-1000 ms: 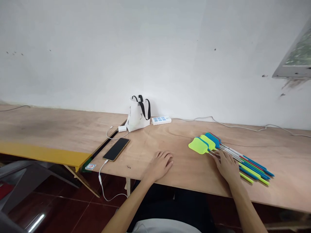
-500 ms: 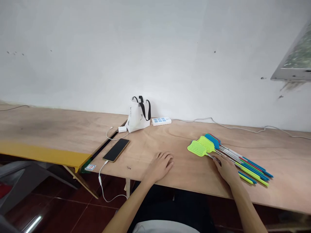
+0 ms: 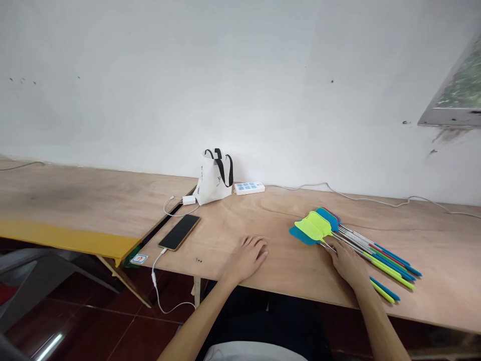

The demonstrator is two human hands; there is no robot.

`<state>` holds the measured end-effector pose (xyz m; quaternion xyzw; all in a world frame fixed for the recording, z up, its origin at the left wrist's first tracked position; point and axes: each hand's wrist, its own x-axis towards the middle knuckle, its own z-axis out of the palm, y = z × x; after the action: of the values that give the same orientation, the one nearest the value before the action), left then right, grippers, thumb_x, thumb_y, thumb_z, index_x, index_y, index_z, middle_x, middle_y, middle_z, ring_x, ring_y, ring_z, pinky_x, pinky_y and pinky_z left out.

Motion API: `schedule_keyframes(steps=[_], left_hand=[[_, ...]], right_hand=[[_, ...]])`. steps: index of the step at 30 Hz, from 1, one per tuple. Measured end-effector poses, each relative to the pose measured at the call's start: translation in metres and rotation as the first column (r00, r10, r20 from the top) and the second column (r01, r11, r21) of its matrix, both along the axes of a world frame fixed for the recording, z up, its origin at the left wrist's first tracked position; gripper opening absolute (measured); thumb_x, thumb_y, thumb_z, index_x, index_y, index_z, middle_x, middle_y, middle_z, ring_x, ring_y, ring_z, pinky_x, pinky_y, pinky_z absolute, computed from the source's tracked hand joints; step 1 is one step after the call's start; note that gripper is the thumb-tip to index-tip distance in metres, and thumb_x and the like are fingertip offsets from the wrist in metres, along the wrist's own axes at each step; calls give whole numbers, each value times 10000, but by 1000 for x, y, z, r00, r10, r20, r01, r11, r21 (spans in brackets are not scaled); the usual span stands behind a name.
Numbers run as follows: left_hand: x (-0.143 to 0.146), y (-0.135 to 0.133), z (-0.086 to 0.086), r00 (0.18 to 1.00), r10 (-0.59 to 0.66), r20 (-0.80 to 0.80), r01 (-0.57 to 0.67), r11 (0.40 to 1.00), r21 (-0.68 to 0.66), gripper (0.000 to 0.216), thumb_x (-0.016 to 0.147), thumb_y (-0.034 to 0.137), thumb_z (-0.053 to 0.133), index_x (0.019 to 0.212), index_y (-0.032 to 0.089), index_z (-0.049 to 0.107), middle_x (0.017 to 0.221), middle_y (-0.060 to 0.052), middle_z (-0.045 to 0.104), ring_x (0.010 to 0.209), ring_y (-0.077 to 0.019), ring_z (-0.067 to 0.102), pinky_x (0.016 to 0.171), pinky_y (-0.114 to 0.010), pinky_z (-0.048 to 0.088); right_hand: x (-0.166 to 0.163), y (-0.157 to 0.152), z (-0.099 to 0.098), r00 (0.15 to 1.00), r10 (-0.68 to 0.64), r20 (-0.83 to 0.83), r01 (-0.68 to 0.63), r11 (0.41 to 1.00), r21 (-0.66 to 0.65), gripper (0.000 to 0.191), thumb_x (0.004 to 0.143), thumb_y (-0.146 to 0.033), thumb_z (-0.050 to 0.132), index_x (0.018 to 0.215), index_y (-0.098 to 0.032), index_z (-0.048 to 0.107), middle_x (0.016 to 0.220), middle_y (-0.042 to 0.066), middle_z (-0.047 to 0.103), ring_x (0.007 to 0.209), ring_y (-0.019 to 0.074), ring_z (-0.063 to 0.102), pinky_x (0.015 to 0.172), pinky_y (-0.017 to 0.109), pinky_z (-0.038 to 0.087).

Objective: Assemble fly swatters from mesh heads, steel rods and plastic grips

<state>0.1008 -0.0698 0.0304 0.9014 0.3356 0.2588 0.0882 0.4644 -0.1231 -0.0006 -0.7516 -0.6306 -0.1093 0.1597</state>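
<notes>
Two hands rest on the table (image 3: 285, 271). The left hand (image 3: 246, 256) lies flat near the front edge, palm down, fingers loosely spread, holding nothing. The right hand (image 3: 347, 263) sits on the wire shafts of the swatters (image 3: 356, 239), a fanned bunch in green, blue and red. They lie to the right with their heads pointing left. Its fingers curl over the nearest shafts, but from here I can't tell whether they pinch them or only press down. Two grips, one blue and one green, stick out beside the wrist, apart from the rest. Farther left lie a phone (image 3: 179, 231) on its cable, a bag (image 3: 215, 175) and a power strip (image 3: 249, 187) by the wall.
</notes>
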Motion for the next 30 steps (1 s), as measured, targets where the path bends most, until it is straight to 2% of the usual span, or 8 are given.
schedule_keyframes(steps=[6, 8, 13, 18, 24, 27, 30], left_hand=[[0, -1, 2, 1000, 2, -1, -2, 1000, -10, 287, 1056, 372, 426, 1254, 251, 596, 1362, -65, 604, 1295, -250, 510, 1133, -444, 344], [0, -1, 2, 1000, 2, -3, -2, 1000, -9, 289, 1059, 370, 419, 1257, 251, 594, 1362, -63, 604, 1295, -249, 510, 1131, -438, 342], [0, -1, 2, 1000, 0, -9, 0, 1000, -17, 291, 1059, 371, 416, 1261, 252, 589, 1353, -56, 609, 1289, -244, 513, 1130, -431, 342], [1, 0, 1, 1000, 2, -5, -2, 1000, -14, 255, 1050, 348, 449, 1239, 247, 588, 1343, -54, 616, 1275, -236, 522, 1128, -430, 342], [1, -1, 1, 1000, 5, -6, -5, 1000, -9, 252, 1047, 352, 452, 1234, 250, 587, 1345, -54, 615, 1281, -241, 518, 1132, -433, 341], [1, -1, 1, 1000, 1, 1, -1, 1000, -15, 257, 1045, 355, 446, 1239, 260, 586, 1343, -51, 618, 1278, -241, 524, 1129, -433, 344], [1, -1, 3, 1000, -1, 1, 1, 1000, -24, 263, 1044, 358, 443, 1241, 262, 589, 1342, -52, 619, 1275, -244, 530, 1130, -437, 341]], right_hand=[[-4, -5, 10, 998, -30, -47, 33, 997, 64, 392, 1030, -367, 286, 1125, -233, 642, 1142, 92, 689, 973, 251, 668, 697, 339, 483], [-5, -7, 13, 997, -1, -74, 6, 998, 69, 397, 1029, -381, 287, 1143, -234, 638, 1164, 93, 684, 989, 252, 665, 709, 338, 486], [-7, -10, 20, 959, 165, -233, -174, 985, -18, 395, 1000, -516, 377, 1013, -266, 682, 1132, 71, 682, 1020, 255, 651, 831, 357, 500], [-1, -14, 26, 874, 273, -403, -338, 936, -99, 395, 950, -583, 464, 953, -273, 709, 1065, 59, 700, 957, 244, 658, 823, 352, 509], [18, -20, 30, 885, 200, -421, -288, 944, -159, 402, 806, -628, 606, 877, -239, 676, 810, 42, 683, 763, 242, 621, 665, 337, 472], [22, -25, 30, 898, 160, -409, -262, 942, -208, 365, 811, -605, 592, 782, -242, 610, 664, 2, 600, 649, 210, 559, 597, 321, 405], [15, -28, 30, 926, 116, -358, -223, 936, -272, 292, 819, -516, 578, 715, -247, 533, 619, -16, 555, 610, 193, 527, 576, 312, 353]])
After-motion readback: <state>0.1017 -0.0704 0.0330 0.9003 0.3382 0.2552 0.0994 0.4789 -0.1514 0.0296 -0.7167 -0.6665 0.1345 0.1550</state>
